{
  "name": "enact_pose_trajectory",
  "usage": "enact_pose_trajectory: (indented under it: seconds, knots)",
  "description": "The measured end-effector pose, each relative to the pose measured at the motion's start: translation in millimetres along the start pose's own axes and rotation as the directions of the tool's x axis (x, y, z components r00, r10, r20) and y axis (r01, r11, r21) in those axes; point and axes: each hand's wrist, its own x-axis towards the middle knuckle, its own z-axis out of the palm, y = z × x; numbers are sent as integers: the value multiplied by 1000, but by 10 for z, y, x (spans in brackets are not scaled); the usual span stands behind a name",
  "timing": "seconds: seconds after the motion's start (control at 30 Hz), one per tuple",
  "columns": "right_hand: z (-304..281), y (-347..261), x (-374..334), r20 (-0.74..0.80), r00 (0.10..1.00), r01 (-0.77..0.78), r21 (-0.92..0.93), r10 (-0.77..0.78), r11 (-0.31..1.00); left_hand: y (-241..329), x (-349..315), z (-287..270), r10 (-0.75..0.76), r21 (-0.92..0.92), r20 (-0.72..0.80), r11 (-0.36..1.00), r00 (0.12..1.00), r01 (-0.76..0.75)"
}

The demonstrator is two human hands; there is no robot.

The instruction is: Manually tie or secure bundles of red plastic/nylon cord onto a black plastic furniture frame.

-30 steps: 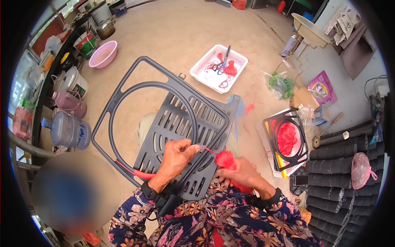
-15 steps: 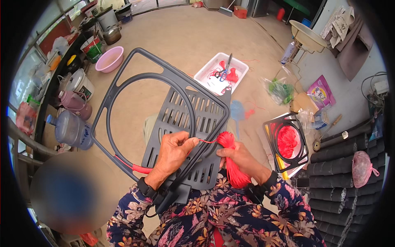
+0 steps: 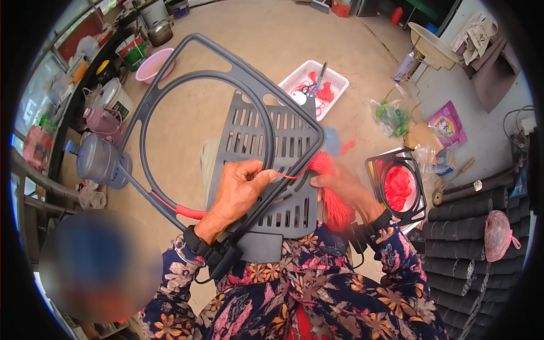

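Note:
My left hand (image 3: 242,188) is closed in a pinch on a thin red cord beside the inner ring of a dark grey frame (image 3: 245,71). From there the cord runs right to a thick red cord bundle (image 3: 338,211), held in my right hand (image 3: 352,190), which is slightly blurred. The frame leans over a grey slotted panel (image 3: 310,212) in front of me. A length of the frame's lower left ring is wrapped in red cord (image 3: 191,212). My left fingers hide part of the ring.
Beyond the panel sits a white tray (image 3: 343,85) with red cord and scissors. At right, another black frame (image 3: 418,192) lies over red cord (image 3: 398,190). Black rolls (image 3: 453,229) are stacked at lower right. A water jug (image 3: 102,161) and pink basin (image 3: 152,67) stand left.
The frame has shifted up and left in view. My right hand and the cord bundle have moved slightly right, while my left hand keeps its pinch on the cord.

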Motion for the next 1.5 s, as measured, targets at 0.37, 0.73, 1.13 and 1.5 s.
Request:
enact_pose_trajectory:
  seconds: [0.37, 0.73, 1.13, 1.5]
  knots:
    - [-220, -135, 270, 53, 998, 19, -91, -15, 996, 31, 50, 25, -20, -10, -25, 1000, 999, 20]
    - [-74, -288, -130, 56, 998, 41, -205, -30, 978, -31, 63, 316, -79, -39, 124, 996, 989, 84]
    - [-308, -114, -482, -486, 865, 91, -84, -120, 992, -367, 166, 511, -158, -111, 147, 978, 976, 175]
    - [-10, -537, -577, -127, 981, -167, -161, 147, 973, -133, 207, 359, -81, -76, 122, 993, 989, 91]
